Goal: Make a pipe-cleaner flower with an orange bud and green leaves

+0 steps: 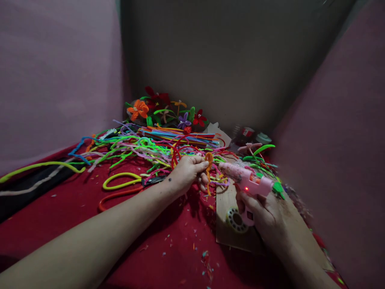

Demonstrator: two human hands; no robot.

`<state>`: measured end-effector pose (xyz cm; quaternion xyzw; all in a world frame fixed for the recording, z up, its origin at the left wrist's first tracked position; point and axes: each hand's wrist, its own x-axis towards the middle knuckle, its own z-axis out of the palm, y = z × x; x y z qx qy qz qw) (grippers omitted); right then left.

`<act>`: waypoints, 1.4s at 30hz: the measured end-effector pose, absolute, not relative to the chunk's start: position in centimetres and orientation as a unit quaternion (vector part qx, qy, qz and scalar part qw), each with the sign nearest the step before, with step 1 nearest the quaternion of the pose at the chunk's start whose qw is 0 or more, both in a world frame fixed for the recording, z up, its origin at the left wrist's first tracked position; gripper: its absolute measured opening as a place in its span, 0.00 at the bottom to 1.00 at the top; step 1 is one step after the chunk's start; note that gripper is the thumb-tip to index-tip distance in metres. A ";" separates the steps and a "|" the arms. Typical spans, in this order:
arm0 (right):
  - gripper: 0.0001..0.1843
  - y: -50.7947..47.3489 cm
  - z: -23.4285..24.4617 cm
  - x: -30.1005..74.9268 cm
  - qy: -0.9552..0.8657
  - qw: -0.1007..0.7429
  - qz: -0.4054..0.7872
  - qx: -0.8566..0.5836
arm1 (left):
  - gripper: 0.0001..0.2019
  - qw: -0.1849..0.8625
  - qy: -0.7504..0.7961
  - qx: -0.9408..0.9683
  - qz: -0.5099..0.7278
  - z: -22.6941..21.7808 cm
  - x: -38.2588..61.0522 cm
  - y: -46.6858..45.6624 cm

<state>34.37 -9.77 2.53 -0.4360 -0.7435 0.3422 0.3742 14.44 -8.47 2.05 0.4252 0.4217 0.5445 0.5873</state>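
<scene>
Pinching fuzzy orange loop point(208, 169) in left grip point(193, 169), just left of glue gun point(248, 180). Probably light, soft, bendable; best taken by outer edge, clear of likely-hot nozzle point(223, 167). Wrapping right grip point(262, 208) round glue gun's smooth pink plastic handle. Left of glue gun: scissors point(146, 182), yellow and red looped handles; tangled fuzzy stems point(140, 149).

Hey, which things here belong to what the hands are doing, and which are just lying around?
In use, judging by the hands:
Left hand: orange fuzzy loop
Right hand: pink glue gun, red light on

Apparently just lying about:
Scissors
Dotted ring, on the board
Loose fuzzy stems
Fuzzy flowers, at the back
</scene>
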 end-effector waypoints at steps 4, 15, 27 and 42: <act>0.16 -9.7 2.4 34.4 -0.742 0.373 0.349 -0.433 | 0.06 0.581 0.422 0.429 0.547 2.1 14.5 -8.5; 0.16 -9.6 2.1 34.6 -0.747 0.356 0.380 -0.412 | 0.09 0.568 0.440 0.414 0.559 2.6 14.5 -8.6; 0.16 -9.3 1.3 34.8 -0.705 0.422 0.404 -0.402 | 0.08 0.581 0.430 0.450 0.525 2.1 14.5 -8.7; 0.15 -9.2 1.3 35.0 -0.713 0.429 0.392 -0.392 | 0.09 0.557 0.462 0.492 0.483 2.3 14.7 -9.0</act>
